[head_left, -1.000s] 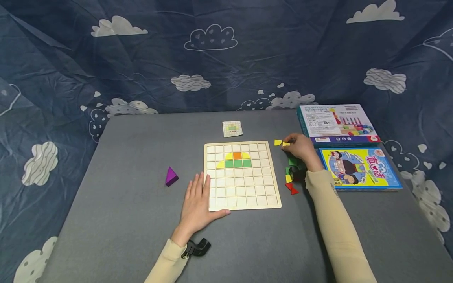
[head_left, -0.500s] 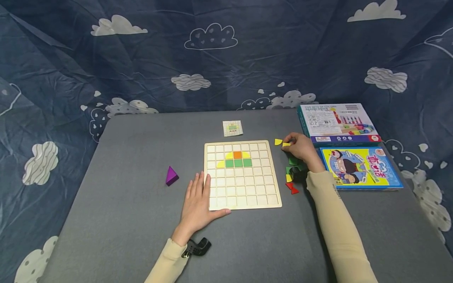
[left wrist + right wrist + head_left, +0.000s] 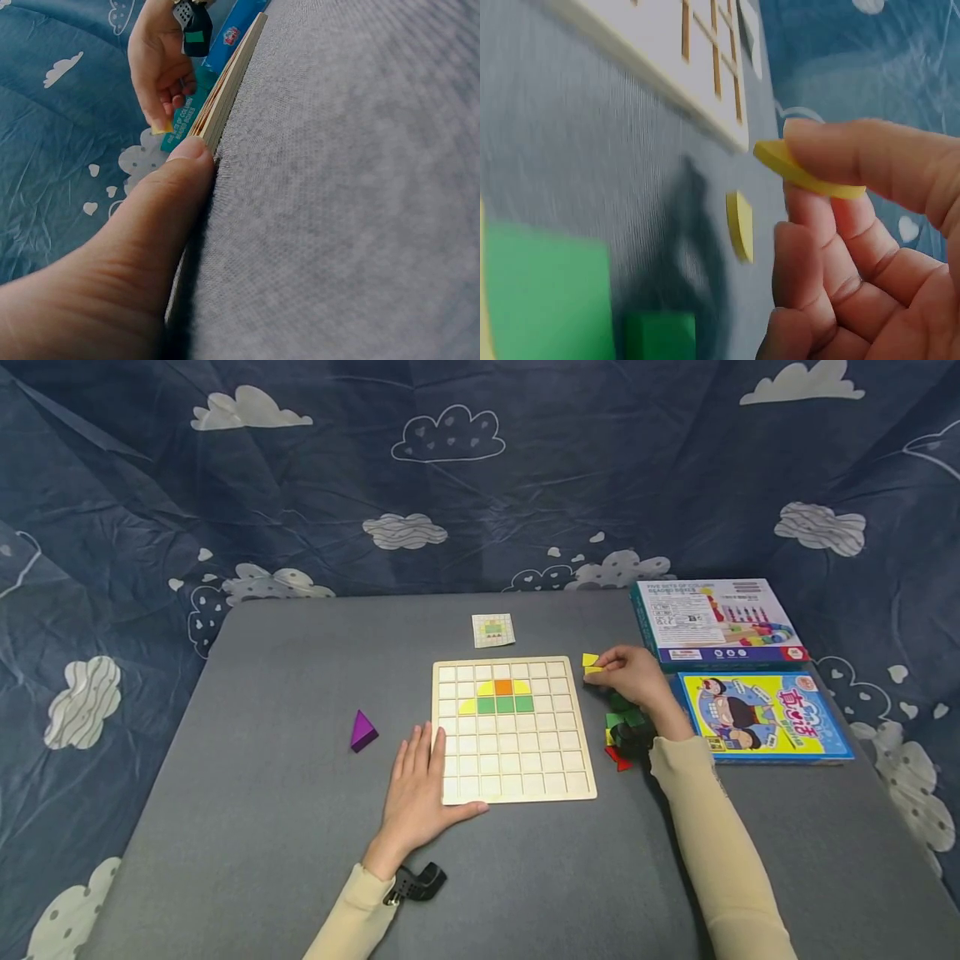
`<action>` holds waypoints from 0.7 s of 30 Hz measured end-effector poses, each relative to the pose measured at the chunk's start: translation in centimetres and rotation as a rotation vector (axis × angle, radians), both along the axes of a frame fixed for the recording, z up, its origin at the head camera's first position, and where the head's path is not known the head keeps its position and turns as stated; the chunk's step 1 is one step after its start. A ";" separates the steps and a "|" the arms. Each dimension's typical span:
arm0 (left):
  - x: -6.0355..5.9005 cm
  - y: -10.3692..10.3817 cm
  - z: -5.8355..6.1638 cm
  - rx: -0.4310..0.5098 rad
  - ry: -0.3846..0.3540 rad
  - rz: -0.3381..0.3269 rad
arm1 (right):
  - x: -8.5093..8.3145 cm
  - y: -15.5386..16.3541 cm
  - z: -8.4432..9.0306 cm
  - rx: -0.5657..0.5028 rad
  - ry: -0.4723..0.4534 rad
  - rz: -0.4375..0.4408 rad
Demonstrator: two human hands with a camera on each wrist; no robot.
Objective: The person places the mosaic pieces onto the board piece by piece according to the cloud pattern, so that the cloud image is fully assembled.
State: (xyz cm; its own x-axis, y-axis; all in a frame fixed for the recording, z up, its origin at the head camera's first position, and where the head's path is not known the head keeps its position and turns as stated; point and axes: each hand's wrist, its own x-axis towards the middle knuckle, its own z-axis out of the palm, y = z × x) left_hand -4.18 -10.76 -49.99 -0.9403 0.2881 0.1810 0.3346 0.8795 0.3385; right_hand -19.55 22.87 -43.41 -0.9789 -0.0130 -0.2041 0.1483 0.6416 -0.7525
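The wooden grid board point(image 3: 517, 762) holds a row of green squares point(image 3: 505, 704), an orange square point(image 3: 503, 687) and several yellow curved tiles at its upper part. My left hand point(image 3: 414, 806) lies along the board's left side with straight fingers, its thumb at the near edge. Right of the board, my right hand point(image 3: 637, 678) pinches a yellow curved tile point(image 3: 810, 176) between thumb and fingers, raised over the table. A second yellow tile point(image 3: 740, 226) lies on the table just beyond it. Green tiles point(image 3: 547, 292) and red triangles point(image 3: 619, 758) lie near the right wrist, partly hidden by it.
A small pattern card point(image 3: 492, 631) lies behind the board. A purple triangular block point(image 3: 363, 732) stands to the left. Two flat boxes, one white and purple point(image 3: 686, 618) and one yellow and blue point(image 3: 817, 739), lie at the right, beside the right forearm.
My right hand has lifted the yellow tile and shifted it slightly left, toward the board, overlapping the other yellow tile in the head view. The left hand has stayed in place.
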 end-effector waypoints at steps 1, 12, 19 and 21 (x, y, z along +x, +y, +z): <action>0.0 0.0 0.0 0.000 0.001 0.000 | 0.2 -0.3 0.0 -0.010 0.006 0.005; 0.0 0.0 0.0 0.007 0.004 -0.008 | 1.1 -3.2 -0.6 -0.044 0.001 0.080; -0.1 -0.1 -0.1 0.006 0.002 -0.006 | 1.6 -3.7 -0.6 -0.025 0.009 0.078; -0.1 -0.1 -0.1 0.000 -0.004 -0.002 | 1.6 -3.8 -0.6 -0.035 0.016 0.074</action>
State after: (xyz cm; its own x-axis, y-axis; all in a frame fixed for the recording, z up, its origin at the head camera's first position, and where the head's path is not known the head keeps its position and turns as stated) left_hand -4.26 -10.86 -50.06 -0.9404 0.2902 0.1774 0.3353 0.8785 0.3402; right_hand -17.95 19.10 -44.01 -0.9781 -0.0925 -0.1863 0.0891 0.6232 -0.7769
